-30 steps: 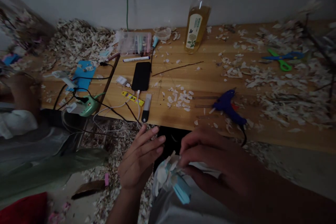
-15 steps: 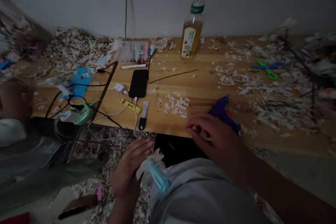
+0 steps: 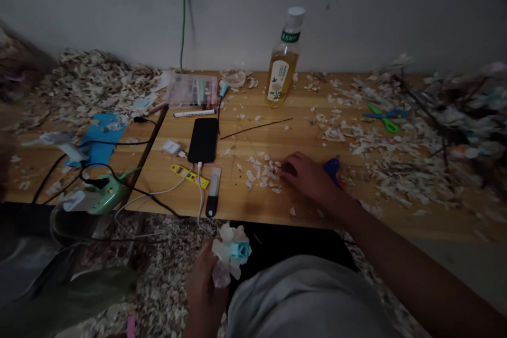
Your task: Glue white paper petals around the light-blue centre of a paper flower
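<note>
Near my lap, my left hand (image 3: 206, 282) is closed around a handmade flower (image 3: 229, 256) with whitish petals and a rolled light-blue centre. The flower's centre faces up toward me, and its lower part is hidden by the hand. On the wooden table, my right hand (image 3: 303, 174) reaches to the right edge of a small group of pale petal-like flakes (image 3: 261, 169). Its fingers are curled, with the tips down at the flakes; anything pinched there is too small to make out. A blue glue gun (image 3: 331, 170) lies partly hidden behind my right forearm.
A phone (image 3: 203, 140) on a white cable, a cutter knife (image 3: 213, 191) and a thin twig (image 3: 256, 128) lie on the table (image 3: 245, 206). A drink bottle (image 3: 282, 63) stands behind. Scissors (image 3: 384, 115) rest among flakes at right. Cords and a white glue gun (image 3: 65, 142) are at left.
My right hand has moved forward and left from the table's front edge to the small flakes. My left hand has turned the flower, so its blue centre now faces up. The view has shifted.
</note>
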Action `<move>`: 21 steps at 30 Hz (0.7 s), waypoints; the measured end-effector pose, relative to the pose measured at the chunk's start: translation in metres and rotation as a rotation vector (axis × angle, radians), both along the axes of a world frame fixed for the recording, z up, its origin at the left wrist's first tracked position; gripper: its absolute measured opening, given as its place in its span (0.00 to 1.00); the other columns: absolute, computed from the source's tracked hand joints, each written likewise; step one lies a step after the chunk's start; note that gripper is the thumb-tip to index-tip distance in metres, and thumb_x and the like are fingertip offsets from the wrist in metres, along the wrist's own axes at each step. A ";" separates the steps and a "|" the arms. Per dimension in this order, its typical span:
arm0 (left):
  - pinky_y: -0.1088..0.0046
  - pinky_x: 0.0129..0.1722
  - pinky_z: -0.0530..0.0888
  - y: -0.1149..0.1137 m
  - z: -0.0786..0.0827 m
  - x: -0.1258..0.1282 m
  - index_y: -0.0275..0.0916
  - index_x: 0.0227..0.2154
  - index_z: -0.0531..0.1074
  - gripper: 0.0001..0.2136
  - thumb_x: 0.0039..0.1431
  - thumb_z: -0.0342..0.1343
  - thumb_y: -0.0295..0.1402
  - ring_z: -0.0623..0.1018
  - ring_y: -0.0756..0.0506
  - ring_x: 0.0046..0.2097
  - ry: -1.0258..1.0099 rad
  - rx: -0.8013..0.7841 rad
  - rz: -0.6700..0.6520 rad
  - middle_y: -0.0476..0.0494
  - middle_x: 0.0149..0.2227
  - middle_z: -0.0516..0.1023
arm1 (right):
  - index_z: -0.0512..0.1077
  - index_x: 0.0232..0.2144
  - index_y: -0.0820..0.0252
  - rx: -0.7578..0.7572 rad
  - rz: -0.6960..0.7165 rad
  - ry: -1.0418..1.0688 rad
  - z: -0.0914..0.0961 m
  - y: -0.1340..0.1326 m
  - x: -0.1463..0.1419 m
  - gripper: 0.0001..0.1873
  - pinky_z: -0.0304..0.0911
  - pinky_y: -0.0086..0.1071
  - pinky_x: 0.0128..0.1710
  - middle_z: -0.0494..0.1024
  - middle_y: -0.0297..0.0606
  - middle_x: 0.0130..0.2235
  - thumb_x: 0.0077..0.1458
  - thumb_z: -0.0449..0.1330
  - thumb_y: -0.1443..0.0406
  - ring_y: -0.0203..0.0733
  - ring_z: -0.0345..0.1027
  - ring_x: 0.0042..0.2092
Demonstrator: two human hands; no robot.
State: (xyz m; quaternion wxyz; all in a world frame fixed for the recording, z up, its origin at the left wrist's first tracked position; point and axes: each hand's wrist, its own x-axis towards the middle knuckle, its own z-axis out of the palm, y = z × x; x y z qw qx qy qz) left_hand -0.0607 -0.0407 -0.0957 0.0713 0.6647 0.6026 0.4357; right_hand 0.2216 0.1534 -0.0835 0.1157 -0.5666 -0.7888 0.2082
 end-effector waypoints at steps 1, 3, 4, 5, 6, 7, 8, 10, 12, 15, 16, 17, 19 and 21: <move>0.68 0.34 0.81 -0.001 -0.004 0.000 0.43 0.43 0.74 0.12 0.56 0.57 0.27 0.84 0.40 0.41 0.014 0.038 -0.003 0.41 0.41 0.84 | 0.73 0.38 0.59 -0.016 -0.009 -0.001 -0.001 0.000 -0.001 0.09 0.63 0.37 0.45 0.74 0.42 0.42 0.61 0.59 0.59 0.46 0.68 0.45; 0.67 0.34 0.81 -0.002 -0.010 -0.002 0.44 0.45 0.73 0.13 0.57 0.55 0.28 0.83 0.40 0.43 0.070 0.062 -0.038 0.40 0.43 0.83 | 0.72 0.39 0.59 -0.044 -0.018 0.009 0.000 -0.001 -0.001 0.07 0.63 0.37 0.44 0.73 0.42 0.43 0.61 0.60 0.61 0.45 0.68 0.45; 0.67 0.34 0.81 -0.002 -0.012 -0.003 0.43 0.46 0.73 0.13 0.58 0.54 0.28 0.83 0.40 0.44 0.091 0.022 -0.057 0.39 0.43 0.83 | 0.72 0.39 0.59 -0.054 -0.019 0.021 0.000 -0.002 -0.002 0.07 0.63 0.37 0.45 0.73 0.42 0.43 0.61 0.59 0.62 0.45 0.68 0.44; 0.67 0.35 0.81 -0.002 -0.013 -0.004 0.43 0.45 0.73 0.12 0.59 0.53 0.28 0.83 0.40 0.45 0.105 -0.032 -0.075 0.39 0.44 0.83 | 0.72 0.40 0.59 -0.065 -0.019 0.036 0.001 -0.002 -0.002 0.06 0.63 0.36 0.45 0.73 0.42 0.43 0.61 0.59 0.63 0.44 0.68 0.44; 0.67 0.36 0.81 -0.002 -0.013 -0.004 0.42 0.45 0.73 0.11 0.59 0.52 0.28 0.83 0.40 0.46 0.112 -0.060 -0.090 0.38 0.44 0.83 | 0.72 0.39 0.60 -0.077 -0.019 0.047 0.001 -0.002 -0.003 0.05 0.63 0.36 0.45 0.73 0.42 0.42 0.61 0.58 0.64 0.44 0.68 0.44; 0.67 0.37 0.81 -0.001 -0.012 -0.005 0.41 0.44 0.73 0.11 0.59 0.52 0.28 0.83 0.40 0.46 0.108 -0.059 -0.098 0.37 0.44 0.83 | 0.72 0.38 0.60 -0.091 -0.017 0.056 0.001 -0.001 -0.003 0.05 0.63 0.36 0.44 0.73 0.42 0.41 0.61 0.58 0.65 0.43 0.68 0.43; 0.67 0.39 0.81 0.000 -0.011 -0.005 0.40 0.43 0.73 0.11 0.59 0.52 0.27 0.83 0.39 0.47 0.093 -0.047 -0.101 0.37 0.44 0.83 | 0.72 0.37 0.60 -0.108 -0.016 0.063 0.002 -0.001 -0.003 0.05 0.63 0.36 0.44 0.73 0.42 0.41 0.61 0.58 0.65 0.43 0.69 0.42; 0.66 0.40 0.81 0.003 -0.008 -0.003 0.40 0.44 0.73 0.12 0.58 0.53 0.26 0.83 0.39 0.47 0.027 -0.036 -0.119 0.37 0.44 0.83 | 0.72 0.37 0.60 -0.137 -0.027 0.079 0.001 0.002 -0.003 0.04 0.64 0.34 0.42 0.74 0.42 0.40 0.61 0.58 0.65 0.42 0.69 0.41; 0.67 0.40 0.81 0.008 -0.004 -0.002 0.40 0.44 0.73 0.12 0.58 0.52 0.24 0.83 0.40 0.46 -0.042 -0.058 -0.139 0.38 0.44 0.83 | 0.71 0.38 0.60 -0.156 -0.041 0.085 -0.001 0.004 -0.003 0.05 0.65 0.33 0.40 0.74 0.41 0.40 0.60 0.59 0.65 0.41 0.70 0.40; 0.67 0.41 0.81 0.014 0.004 0.001 0.40 0.43 0.73 0.12 0.59 0.51 0.24 0.82 0.41 0.47 -0.081 -0.085 -0.173 0.38 0.43 0.83 | 0.71 0.37 0.60 -0.178 -0.032 0.085 -0.003 0.009 -0.001 0.05 0.65 0.33 0.39 0.74 0.41 0.40 0.59 0.59 0.65 0.41 0.70 0.39; 0.67 0.41 0.81 0.016 0.006 0.002 0.41 0.43 0.73 0.12 0.59 0.50 0.24 0.82 0.41 0.46 -0.089 -0.076 -0.181 0.39 0.43 0.83 | 0.71 0.36 0.60 -0.184 -0.020 0.083 -0.003 0.010 0.000 0.04 0.65 0.34 0.40 0.74 0.41 0.39 0.59 0.59 0.65 0.41 0.70 0.39; 0.67 0.40 0.81 0.017 0.009 0.003 0.41 0.43 0.73 0.12 0.59 0.50 0.24 0.83 0.41 0.45 -0.099 -0.074 -0.186 0.39 0.43 0.83 | 0.71 0.35 0.60 -0.188 -0.009 0.083 -0.004 0.011 0.001 0.04 0.65 0.34 0.40 0.73 0.41 0.39 0.58 0.60 0.65 0.42 0.70 0.39; 0.69 0.36 0.80 0.020 0.014 0.006 0.42 0.41 0.72 0.11 0.59 0.50 0.24 0.83 0.43 0.40 -0.134 -0.071 -0.179 0.40 0.41 0.83 | 0.72 0.34 0.60 -0.192 0.004 0.086 -0.006 0.012 0.003 0.03 0.65 0.36 0.40 0.73 0.41 0.38 0.57 0.60 0.65 0.43 0.69 0.39; 0.70 0.33 0.79 0.022 0.019 0.008 0.43 0.38 0.72 0.09 0.59 0.50 0.24 0.82 0.45 0.36 -0.167 -0.060 -0.177 0.42 0.37 0.82 | 0.72 0.33 0.59 -0.189 0.005 0.087 -0.009 0.013 0.006 0.02 0.65 0.37 0.41 0.73 0.41 0.38 0.56 0.61 0.66 0.44 0.69 0.39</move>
